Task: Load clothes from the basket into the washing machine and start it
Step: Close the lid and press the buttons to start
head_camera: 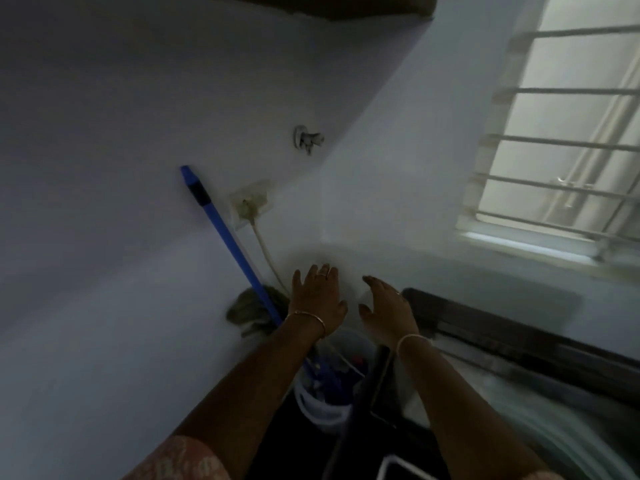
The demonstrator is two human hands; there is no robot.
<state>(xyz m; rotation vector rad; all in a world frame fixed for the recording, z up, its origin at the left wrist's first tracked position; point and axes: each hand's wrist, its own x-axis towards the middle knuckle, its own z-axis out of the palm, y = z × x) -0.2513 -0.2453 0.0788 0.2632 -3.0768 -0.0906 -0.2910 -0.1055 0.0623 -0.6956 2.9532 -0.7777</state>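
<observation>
Both forearms reach forward, left hand (317, 299) and right hand (386, 306) spread and empty; washing machine (512, 382) lies just right of them, no clothes held, so loading likely awaits a basket pickup.

a home laundry corner is showing; washing machine (519, 368) sitting lower right, mop (221, 233) leaning centre, barred window (568, 133) glowing upper right

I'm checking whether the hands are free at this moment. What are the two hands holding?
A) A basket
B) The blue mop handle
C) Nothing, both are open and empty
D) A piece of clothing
C: the left hand and the right hand are raised with fingers spread and nothing in them; the blue mop handle leans on the wall untouched.
</observation>
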